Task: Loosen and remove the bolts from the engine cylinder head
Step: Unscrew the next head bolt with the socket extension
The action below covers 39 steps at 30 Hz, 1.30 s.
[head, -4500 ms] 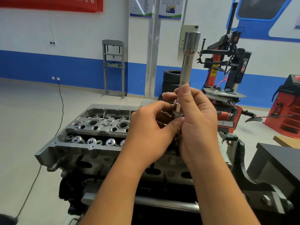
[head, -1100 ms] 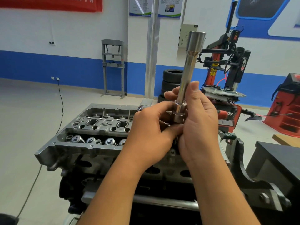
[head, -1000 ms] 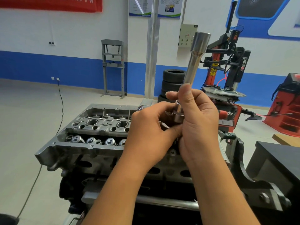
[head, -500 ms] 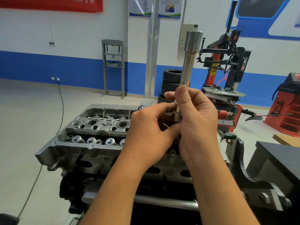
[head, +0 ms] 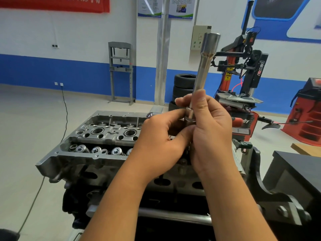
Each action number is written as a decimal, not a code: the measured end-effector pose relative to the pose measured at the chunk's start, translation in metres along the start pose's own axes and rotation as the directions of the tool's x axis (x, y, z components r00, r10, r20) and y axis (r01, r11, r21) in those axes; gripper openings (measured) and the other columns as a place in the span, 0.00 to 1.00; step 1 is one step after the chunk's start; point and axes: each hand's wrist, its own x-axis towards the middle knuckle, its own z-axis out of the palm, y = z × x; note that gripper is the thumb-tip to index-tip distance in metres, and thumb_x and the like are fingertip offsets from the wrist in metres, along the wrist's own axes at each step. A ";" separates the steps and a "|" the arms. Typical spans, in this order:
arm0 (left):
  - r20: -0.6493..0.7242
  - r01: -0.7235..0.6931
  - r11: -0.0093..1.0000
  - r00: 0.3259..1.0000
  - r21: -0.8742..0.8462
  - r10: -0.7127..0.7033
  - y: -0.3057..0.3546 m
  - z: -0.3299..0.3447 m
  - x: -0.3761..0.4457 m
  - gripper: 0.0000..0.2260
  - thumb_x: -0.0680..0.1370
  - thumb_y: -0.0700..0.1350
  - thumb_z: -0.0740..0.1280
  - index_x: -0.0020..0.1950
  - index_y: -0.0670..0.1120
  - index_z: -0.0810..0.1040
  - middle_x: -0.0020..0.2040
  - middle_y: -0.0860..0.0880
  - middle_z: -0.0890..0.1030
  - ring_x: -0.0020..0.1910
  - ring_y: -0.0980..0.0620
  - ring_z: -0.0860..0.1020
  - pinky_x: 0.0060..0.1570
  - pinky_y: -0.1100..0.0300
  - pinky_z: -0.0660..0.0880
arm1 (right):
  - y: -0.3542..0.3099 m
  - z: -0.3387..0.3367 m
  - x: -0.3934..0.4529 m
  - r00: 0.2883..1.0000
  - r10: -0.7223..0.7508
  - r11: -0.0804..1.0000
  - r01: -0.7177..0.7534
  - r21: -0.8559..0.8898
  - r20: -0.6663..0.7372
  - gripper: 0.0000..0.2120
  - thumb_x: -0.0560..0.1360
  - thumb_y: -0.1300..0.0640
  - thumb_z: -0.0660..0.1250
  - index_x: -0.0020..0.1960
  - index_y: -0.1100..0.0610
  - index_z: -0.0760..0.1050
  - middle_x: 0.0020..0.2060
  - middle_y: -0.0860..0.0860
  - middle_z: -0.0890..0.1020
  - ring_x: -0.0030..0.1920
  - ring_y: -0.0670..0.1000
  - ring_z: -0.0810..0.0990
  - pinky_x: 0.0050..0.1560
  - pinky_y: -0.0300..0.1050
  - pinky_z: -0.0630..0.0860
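A long chrome socket extension [head: 202,73] stands nearly upright in front of me, its wide end at the top. My right hand [head: 212,131] grips its lower shaft, thumb along the front. My left hand [head: 161,143] pinches the short socket piece [head: 189,120] at the tool's lower end. Both hands are held together above the grey engine cylinder head [head: 97,136], which lies open with valve springs and round bores showing. The right half of the head is hidden behind my hands.
The engine sits on a black stand [head: 271,193]. A dark bench [head: 298,171] is at the right. Behind stand a red tyre changer [head: 243,73], stacked tyres [head: 184,86], a grey press frame [head: 120,72] and a red cabinet [head: 307,113]. A black cable [head: 65,108] runs across the floor.
The extension's top has swayed slightly right and back left while my fingers shifted on its lower end. Both hands stay in the same place above the head.
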 end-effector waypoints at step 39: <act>-0.012 0.040 0.988 0.999 -0.149 -0.042 0.002 -0.003 0.001 0.07 0.84 0.41 0.68 0.59 0.48 0.83 0.48 0.55 0.87 0.48 0.56 0.85 0.40 0.65 0.80 | 0.002 0.000 0.002 0.999 0.018 0.999 -0.019 0.039 0.033 0.21 0.77 0.37 0.63 0.40 0.52 0.85 0.44 0.56 0.87 0.47 0.56 0.86 0.51 0.57 0.84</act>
